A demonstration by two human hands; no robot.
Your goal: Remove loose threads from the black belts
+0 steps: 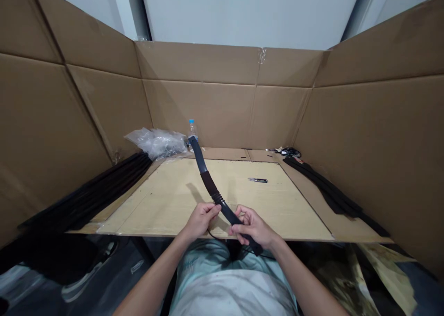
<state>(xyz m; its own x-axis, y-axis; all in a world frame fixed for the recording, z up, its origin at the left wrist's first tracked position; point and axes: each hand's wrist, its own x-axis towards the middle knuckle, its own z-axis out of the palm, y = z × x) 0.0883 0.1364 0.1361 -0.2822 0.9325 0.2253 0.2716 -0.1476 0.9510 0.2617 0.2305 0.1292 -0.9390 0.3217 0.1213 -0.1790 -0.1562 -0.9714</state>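
Observation:
A long black strap-like piece [208, 179] with a ribbed section rises from my hands toward the back of the board. My left hand [201, 219] pinches it just below the ribbed part, fingers closed on it. My right hand [253, 228] grips the lower end of the same piece, fingers wrapped round it, and a thin black cord hangs down from there. Both hands hover over the near edge of the light wooden board [166, 200].
A small dark tool [258, 180] lies on the board. A pile of black strips [93, 193] lies at the left, more black strips [333, 193] at the right. A crumpled plastic bag [157, 142] and a water bottle [192, 128] stand at the back. Cardboard walls enclose the bench.

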